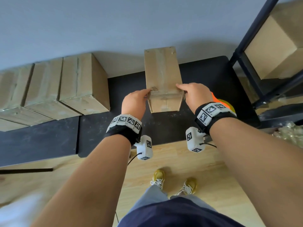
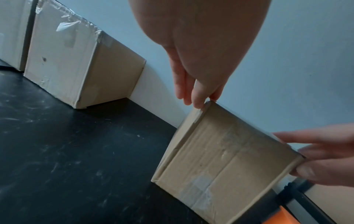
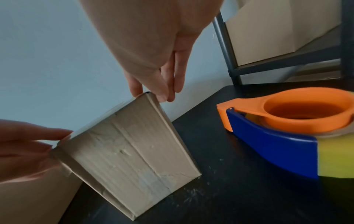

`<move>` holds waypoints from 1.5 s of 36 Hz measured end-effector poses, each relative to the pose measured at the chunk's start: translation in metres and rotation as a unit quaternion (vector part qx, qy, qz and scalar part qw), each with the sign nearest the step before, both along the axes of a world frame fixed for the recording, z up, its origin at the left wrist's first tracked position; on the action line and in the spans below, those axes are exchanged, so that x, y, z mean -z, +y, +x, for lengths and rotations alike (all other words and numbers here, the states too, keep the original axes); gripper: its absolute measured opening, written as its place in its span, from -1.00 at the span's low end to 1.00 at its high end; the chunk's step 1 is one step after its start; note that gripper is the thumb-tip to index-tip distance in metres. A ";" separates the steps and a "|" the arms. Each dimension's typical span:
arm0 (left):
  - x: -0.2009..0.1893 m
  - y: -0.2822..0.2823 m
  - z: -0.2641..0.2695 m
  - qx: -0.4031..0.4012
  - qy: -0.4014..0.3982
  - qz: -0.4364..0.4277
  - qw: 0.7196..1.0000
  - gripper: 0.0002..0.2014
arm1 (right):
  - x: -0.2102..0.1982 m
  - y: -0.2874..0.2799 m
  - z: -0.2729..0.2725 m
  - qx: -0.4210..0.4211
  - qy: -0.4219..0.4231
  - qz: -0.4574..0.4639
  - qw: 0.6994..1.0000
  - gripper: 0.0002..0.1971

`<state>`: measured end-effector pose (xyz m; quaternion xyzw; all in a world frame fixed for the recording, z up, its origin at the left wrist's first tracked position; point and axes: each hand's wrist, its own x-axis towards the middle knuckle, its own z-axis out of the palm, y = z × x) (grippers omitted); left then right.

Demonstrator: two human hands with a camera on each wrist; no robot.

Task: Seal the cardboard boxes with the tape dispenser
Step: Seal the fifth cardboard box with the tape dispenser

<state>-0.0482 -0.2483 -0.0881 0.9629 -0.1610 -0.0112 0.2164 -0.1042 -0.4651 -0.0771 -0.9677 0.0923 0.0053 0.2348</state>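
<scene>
A tall narrow cardboard box stands on the black table, its seams covered in clear tape. My left hand pinches its near upper left corner, with the fingertips on the edge. My right hand pinches the near upper right corner, thumb behind it and fingers in front. The box leans a little in both wrist views. The orange and blue tape dispenser with a yellow roll lies on the table right of the box, mostly hidden behind my right wrist.
Three taped boxes stand in a row against the wall at the left. A dark metal rack holding a large box stands at the right. Crumpled clear plastic lies by the rack. A black bar lies on the wooden floor.
</scene>
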 end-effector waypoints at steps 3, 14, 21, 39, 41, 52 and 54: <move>0.001 -0.006 -0.002 0.003 -0.005 -0.011 1.000 -0.64 | 0.008 -0.007 0.001 -0.008 0.020 0.005 1.000 -0.45; 0.007 -0.003 0.003 0.004 0.003 -0.011 1.000 -0.69 | 0.005 -0.009 0.005 -0.004 0.012 0.007 1.000 -0.57; 0.008 -0.007 0.001 0.000 0.002 0.006 1.000 -0.64 | 0.005 -0.010 0.004 0.019 -0.003 0.036 0.999 -0.59; 0.014 -0.022 -0.008 -0.057 0.007 0.006 0.998 -0.60 | 0.008 -0.001 0.000 0.057 -0.045 0.084 0.994 -0.65; 0.013 -0.020 -0.008 -0.055 0.010 -0.002 0.998 -0.61 | 0.005 -0.002 -0.001 0.050 -0.031 0.085 0.995 -0.61; 0.002 -0.015 -0.022 -0.046 0.012 -0.054 0.997 -0.61 | -0.020 0.004 -0.002 0.061 0.070 0.068 0.993 -0.59; 0.003 -0.015 -0.021 -0.031 -0.001 -0.019 0.999 -0.60 | -0.018 0.005 -0.003 0.047 0.063 0.046 0.996 -0.61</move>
